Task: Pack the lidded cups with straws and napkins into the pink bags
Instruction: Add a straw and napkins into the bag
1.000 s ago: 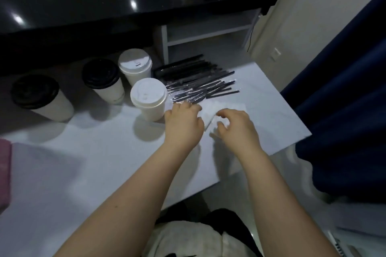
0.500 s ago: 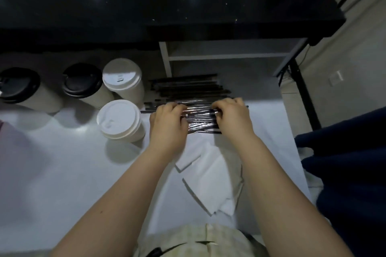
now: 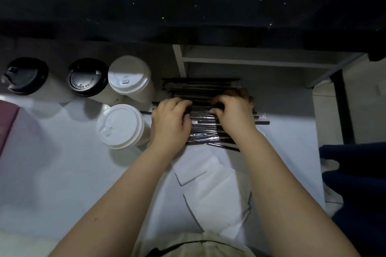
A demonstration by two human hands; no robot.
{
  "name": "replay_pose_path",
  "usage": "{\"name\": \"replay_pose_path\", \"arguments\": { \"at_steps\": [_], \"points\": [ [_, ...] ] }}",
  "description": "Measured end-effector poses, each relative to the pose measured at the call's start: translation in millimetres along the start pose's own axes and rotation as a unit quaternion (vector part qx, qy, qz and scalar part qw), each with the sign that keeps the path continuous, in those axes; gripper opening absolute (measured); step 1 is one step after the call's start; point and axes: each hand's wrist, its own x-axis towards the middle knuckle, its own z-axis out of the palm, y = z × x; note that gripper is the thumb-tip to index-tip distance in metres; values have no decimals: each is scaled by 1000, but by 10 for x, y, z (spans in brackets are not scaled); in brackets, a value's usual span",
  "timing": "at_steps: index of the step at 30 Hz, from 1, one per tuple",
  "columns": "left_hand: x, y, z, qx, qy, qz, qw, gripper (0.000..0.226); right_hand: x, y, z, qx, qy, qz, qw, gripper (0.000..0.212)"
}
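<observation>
Left fingers (image 3: 181,104): I am seeing them curled down and clamping on the pile of straws (image 3: 203,127) near its left end. I cannot tell whether a single straw is being separated.
Right fingers (image 3: 222,100): they are curling onto the same pile toward its right end, with the tips buried among the wrappers.
Hands: the left hand (image 3: 171,125) and right hand (image 3: 235,118) are resting knuckles-up on the pile, near each other, with a strip of straws showing between them.
Straws: they are lying crosswise toward the far edge of the desk (image 3: 52,173), just right of the cups, black in clear sleeves.
Napkins (image 3: 211,194): they are lying loose between the forearms, nearer the person than the straws, with neither hand touching them.
Cups: the front white-lidded cup (image 3: 121,126) is standing just left of the left hand. The rear white-lidded cup (image 3: 129,76) and the black-lidded cups (image 3: 88,77) (image 3: 25,75) are standing in a row behind it.
Pink bag (image 3: 6,123): only an edge is showing at far left, well apart from both hands.
Change: a second ago both hands were working at the napkins beside the front cup. Half a second ago they were already on the straws, and they are keeping almost the same place now.
Meaning: I am judging that the napkins are being left aside and a straw is being picked out. No cup is showing in the bag yet.
</observation>
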Motion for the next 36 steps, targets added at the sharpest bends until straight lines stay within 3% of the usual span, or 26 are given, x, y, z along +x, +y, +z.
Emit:
{"name": "replay_pose_path", "arguments": {
  "at_steps": [6,12,21,24,28,32,36],
  "points": [
    [5,29,-36,-21,34,32,999,39,5,-12,-166,65,-10,9,998,9],
    [-15,68,-167,-34,78,60,995,42,-62,-3,-337,25,-7,-21,999,17],
    [-174,77,-218,-30,80,75,993,42,-215,137,-351,31,-8,-5,999,21],
    [-223,72,-239,-28,86,76,993,41,-181,171,-350,28,-43,-3,999,22],
    [-271,80,-274,-24,90,85,992,40,-154,223,-366,62,-62,24,996,25],
    [-295,103,-316,-25,96,93,991,39,-133,265,-375,107,-49,46,992,11],
    [-316,154,-339,-28,98,96,990,39,-125,251,-396,157,-56,53,985,23]
  ]
}}
